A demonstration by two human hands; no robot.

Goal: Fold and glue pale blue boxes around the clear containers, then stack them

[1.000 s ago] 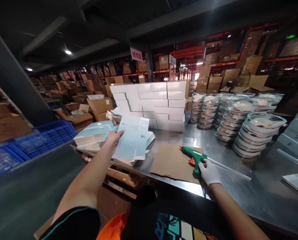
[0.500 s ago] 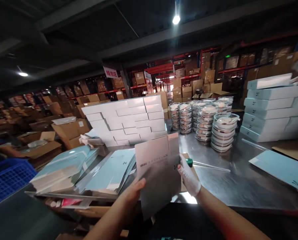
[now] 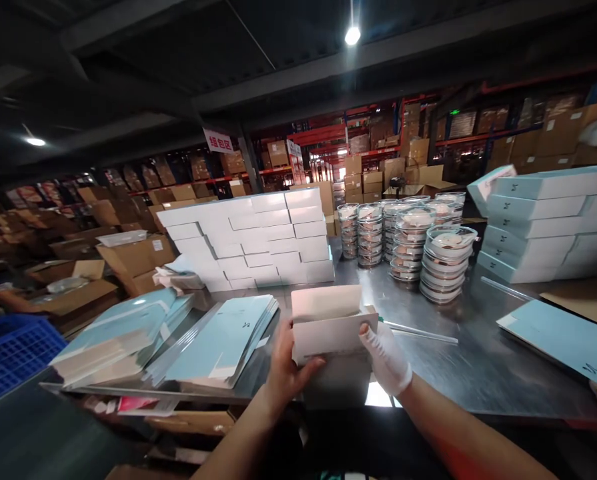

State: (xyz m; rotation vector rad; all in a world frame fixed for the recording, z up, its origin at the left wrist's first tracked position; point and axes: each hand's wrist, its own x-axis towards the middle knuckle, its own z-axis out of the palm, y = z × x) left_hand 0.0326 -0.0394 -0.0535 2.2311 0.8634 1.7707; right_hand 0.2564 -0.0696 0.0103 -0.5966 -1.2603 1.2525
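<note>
The lower part of the folded carton (image 3: 334, 333) is hidden behind the left hand (image 3: 289, 367) and the gloved right hand (image 3: 385, 360). The glue stick (image 3: 421, 331) is covered at its left end by the carton. The blue crate (image 3: 13, 353) and the stack of light-blue boxes (image 3: 548, 223) are cut by the picture's edges. The sign (image 3: 218, 141) is too small to be read.

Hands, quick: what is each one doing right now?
Left hand: closed on the left end of the folded carton.
Right hand, gloved: closed on the carton's right end, fingers over its edge.
</note>
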